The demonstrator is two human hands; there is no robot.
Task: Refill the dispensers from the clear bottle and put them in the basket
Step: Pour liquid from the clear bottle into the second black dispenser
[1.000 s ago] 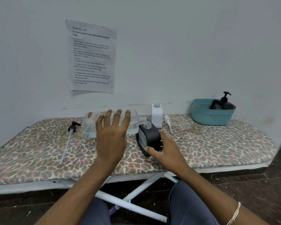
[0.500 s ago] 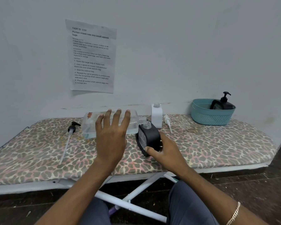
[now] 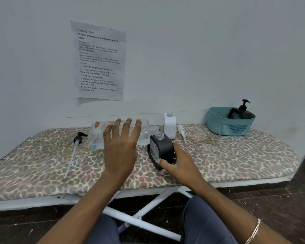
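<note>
I pour from a clear bottle point(image 3: 113, 134) tipped on its side under my left hand point(image 3: 121, 147), its open neck meeting the uncapped mouth of a black dispenser point(image 3: 161, 150) that my right hand point(image 3: 178, 164) steadies on the leopard-print board point(image 3: 236, 155). My left hand lies across the bottle's near wall, fingers spread and arched over it; whether the thumb closes underneath I cannot tell. My right hand wraps the dispenser's lower corner, thumb on the near edge, fingers behind.

The bottle is the largest piece: a see-through, squarish container with an orange mark near its base, liquid pooled along its lower side. I judge it moderately heavy and smooth, likely slick if wet, with walls that may give under a squeeze; a broad hold around the mid-body seems safest. The dispenser is squat, matte black and rigid-looking, with a pale label facing left and a clear threaded neck. It leans toward the bottle and would tip easily, so low on the body is where I would keep hold.

Beyond my right hand stands a white dispenser point(image 3: 170, 125), uncapped, its white pump point(image 3: 181, 132) lying just beside it. Farther right, a teal basket point(image 3: 224, 127) holds a black pump bottle point(image 3: 242, 112). Left of my left hand lies a black pump point(image 3: 77, 143), its long tube trailing toward me.
</note>
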